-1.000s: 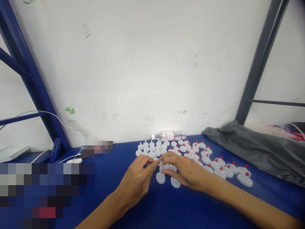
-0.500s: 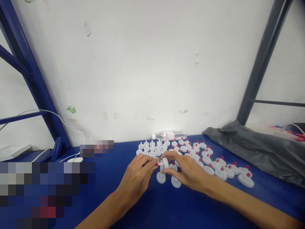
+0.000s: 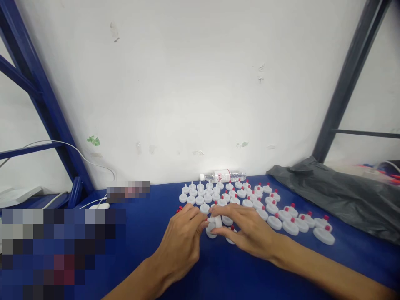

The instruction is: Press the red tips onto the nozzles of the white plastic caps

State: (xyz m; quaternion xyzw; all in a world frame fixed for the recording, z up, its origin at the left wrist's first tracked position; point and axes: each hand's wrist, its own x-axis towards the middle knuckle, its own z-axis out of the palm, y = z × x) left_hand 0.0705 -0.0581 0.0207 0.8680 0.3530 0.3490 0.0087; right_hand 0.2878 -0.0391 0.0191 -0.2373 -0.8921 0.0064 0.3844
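Between the fingers of my right hand [image 3: 242, 223] is a white nozzle cap [image 3: 218, 221], turned on its side with its spout toward the left. My left hand [image 3: 184, 233] pinches a small red tip at the spout's end, mostly hidden by the fingers. Loose red tips [image 3: 179, 208] lie just behind my left hand. Several white nozzle caps without red tips [image 3: 200, 192] stand upright in rows behind my hands. To the right stand several more with red tips on their spouts [image 3: 290, 226]. A few others are partly covered by my right hand.
A clear plastic bottle [image 3: 222, 176] lies on its side against the wall. Dark grey plastic sheeting [image 3: 331, 196] covers the right side of the blue table [image 3: 250, 275]. White cables and blurred-out items sit at the left.
My left hand has shifted a little, its fingers curling more tightly around the spout's end. Loose red tips behind it now show. The cap stays in my right hand.
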